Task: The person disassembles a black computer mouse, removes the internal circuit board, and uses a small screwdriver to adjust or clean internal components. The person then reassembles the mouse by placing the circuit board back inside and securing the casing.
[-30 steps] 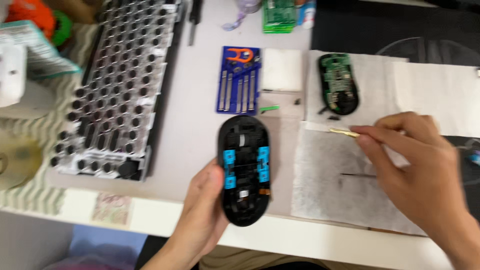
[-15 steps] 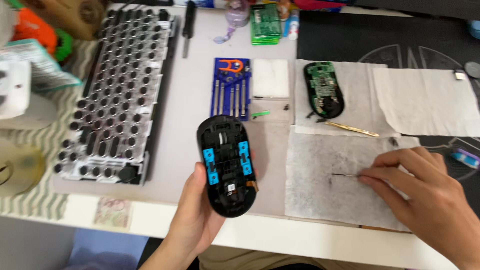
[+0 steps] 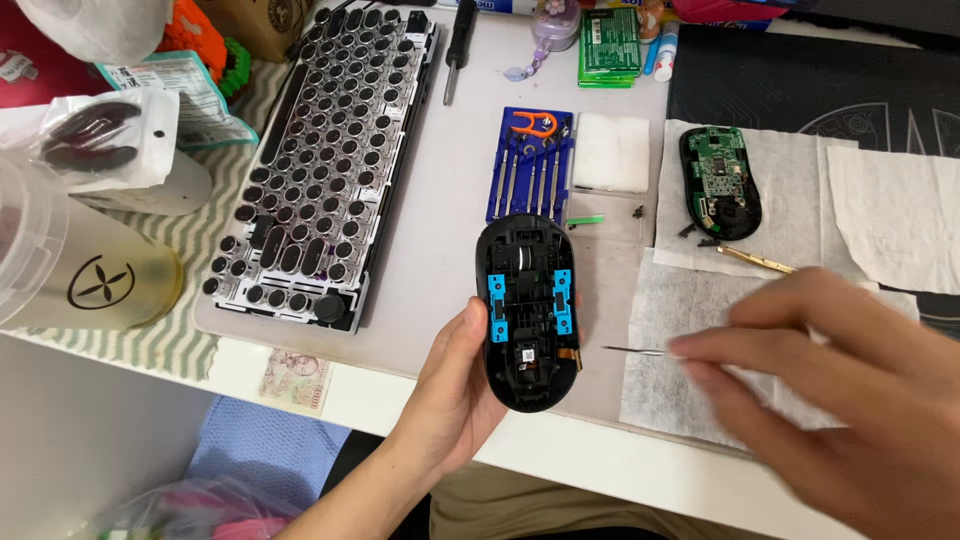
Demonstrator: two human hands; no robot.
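Since half a second ago, the right hand (image 3: pixel 850 400) has lifted a thin metal pick (image 3: pixel 640 350) off the paper towel (image 3: pixel 680 400); its blurred fingers pinch the pick, tip pointing at the opened black mouse shell (image 3: pixel 527 310). Left hand (image 3: pixel 455 400) cups that shell from below, fingers curled around its edge, beside the keyboard (image 3: pixel 320 170).

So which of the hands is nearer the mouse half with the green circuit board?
Right. The right hand sits just below the circuit-board half; the left hand is farther left, holding the black shell.
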